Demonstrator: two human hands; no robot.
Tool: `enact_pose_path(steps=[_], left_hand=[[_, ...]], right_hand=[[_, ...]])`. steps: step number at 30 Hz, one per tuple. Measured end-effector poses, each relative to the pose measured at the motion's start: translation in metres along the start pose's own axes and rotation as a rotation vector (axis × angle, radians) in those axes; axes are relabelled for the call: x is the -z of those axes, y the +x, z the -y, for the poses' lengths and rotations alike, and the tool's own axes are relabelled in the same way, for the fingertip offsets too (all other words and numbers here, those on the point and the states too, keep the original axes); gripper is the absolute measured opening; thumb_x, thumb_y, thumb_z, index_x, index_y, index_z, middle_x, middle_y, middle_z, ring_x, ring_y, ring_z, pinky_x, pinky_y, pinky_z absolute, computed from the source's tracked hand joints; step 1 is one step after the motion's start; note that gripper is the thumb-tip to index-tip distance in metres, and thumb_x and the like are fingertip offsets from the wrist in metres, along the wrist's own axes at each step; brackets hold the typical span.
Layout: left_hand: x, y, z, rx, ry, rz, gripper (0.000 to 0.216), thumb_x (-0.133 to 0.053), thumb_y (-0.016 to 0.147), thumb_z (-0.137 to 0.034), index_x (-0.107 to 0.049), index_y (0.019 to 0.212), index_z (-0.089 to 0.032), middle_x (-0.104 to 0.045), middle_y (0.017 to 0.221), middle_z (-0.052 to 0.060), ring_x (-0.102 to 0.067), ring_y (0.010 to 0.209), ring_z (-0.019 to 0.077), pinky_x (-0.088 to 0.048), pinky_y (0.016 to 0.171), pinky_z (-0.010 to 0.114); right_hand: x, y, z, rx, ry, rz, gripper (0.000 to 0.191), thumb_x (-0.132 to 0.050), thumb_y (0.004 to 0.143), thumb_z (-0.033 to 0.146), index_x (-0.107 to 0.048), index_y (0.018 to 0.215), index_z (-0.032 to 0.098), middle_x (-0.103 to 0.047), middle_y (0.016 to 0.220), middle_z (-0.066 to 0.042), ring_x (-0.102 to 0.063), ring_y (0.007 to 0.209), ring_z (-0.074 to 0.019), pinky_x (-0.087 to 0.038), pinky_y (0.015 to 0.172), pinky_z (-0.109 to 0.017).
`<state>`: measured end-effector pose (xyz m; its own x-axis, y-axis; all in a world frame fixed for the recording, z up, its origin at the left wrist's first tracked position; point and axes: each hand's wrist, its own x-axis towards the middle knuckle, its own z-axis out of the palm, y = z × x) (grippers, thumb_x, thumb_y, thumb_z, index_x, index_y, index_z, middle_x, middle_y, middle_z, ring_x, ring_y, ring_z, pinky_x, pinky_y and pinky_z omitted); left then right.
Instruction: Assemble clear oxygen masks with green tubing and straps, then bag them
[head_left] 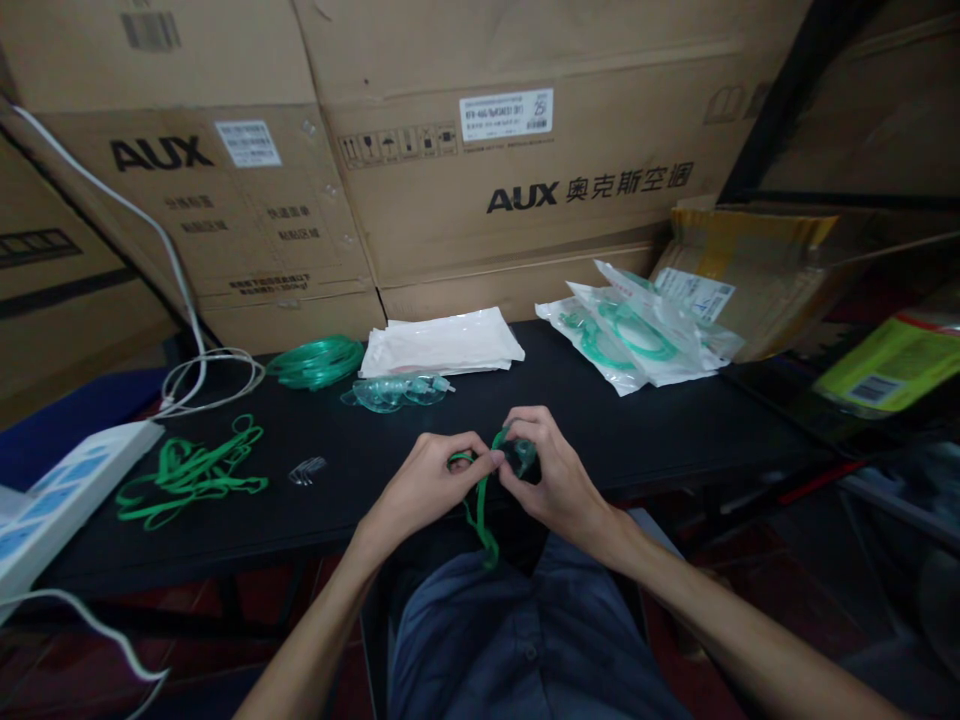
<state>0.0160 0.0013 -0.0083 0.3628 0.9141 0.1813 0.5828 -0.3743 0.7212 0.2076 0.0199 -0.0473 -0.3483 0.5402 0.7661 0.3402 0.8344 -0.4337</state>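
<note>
My left hand (435,483) pinches a green elastic strap (480,510) that hangs down from my fingers toward my lap. My right hand (546,470) is closed around a small clear green mask piece (517,452) where the strap meets it. Both hands are together over the near edge of the black table (675,430). Another clear green mask (394,392) lies further back on the table.
Green straps (191,475) lie in a loose pile at left, beside a white power strip (67,495) with cables. Coiled green tubing (315,362), a stack of empty clear bags (442,345) and bagged mask sets (637,335) sit at the back. Cardboard boxes (525,170) wall the rear.
</note>
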Motion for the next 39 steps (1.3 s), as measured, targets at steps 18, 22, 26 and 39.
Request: enact_pose_path(steps=[18, 22, 26, 39], left_hand=[[0.001, -0.007, -0.004, -0.053, -0.088, -0.011, 0.025, -0.057, 0.08, -0.018, -0.051, 0.055, -0.017, -0.043, 0.053, -0.007, -0.036, 0.054, 0.0081, -0.029, 0.054, 0.022], [0.038, -0.015, -0.009, -0.026, -0.057, -0.307, 0.03, -0.057, 0.087, -0.026, -0.054, 0.058, -0.018, -0.05, 0.057, -0.005, -0.044, 0.058, 0.01, -0.034, 0.057, 0.022], [0.108, -0.032, -0.012, 0.015, 0.089, -0.854, 0.029, -0.058, 0.089, -0.028, -0.055, 0.061, -0.018, -0.047, 0.059, -0.006, -0.038, 0.057, 0.0099, -0.032, 0.056, 0.022], [0.194, -0.083, 0.066, 0.996, 0.848, -0.724, 0.055, -0.047, 0.088, -0.058, -0.076, 0.116, -0.02, -0.075, 0.092, 0.015, -0.064, 0.086, 0.0348, -0.041, 0.068, 0.034]], right_hand=[[0.006, 0.005, -0.008, -0.477, -0.032, -0.174, 0.027, -0.065, 0.085, 0.025, -0.048, 0.106, 0.023, -0.06, 0.095, -0.006, -0.063, 0.084, -0.0236, -0.052, 0.078, -0.039], [0.009, 0.004, -0.009, -0.517, 0.028, -0.144, 0.032, -0.067, 0.085, 0.034, -0.049, 0.109, 0.023, -0.063, 0.095, -0.006, -0.065, 0.083, -0.0243, -0.052, 0.076, -0.039], [0.008, 0.004, -0.005, -0.481, 0.04, -0.132, 0.031, -0.067, 0.085, 0.034, -0.05, 0.108, 0.023, -0.063, 0.097, -0.007, -0.066, 0.084, -0.0246, -0.051, 0.077, -0.039], [0.007, 0.004, -0.003, -0.435, 0.055, -0.103, 0.027, -0.065, 0.087, 0.027, -0.05, 0.109, 0.023, -0.063, 0.099, -0.006, -0.066, 0.087, -0.0231, -0.051, 0.081, -0.038]])
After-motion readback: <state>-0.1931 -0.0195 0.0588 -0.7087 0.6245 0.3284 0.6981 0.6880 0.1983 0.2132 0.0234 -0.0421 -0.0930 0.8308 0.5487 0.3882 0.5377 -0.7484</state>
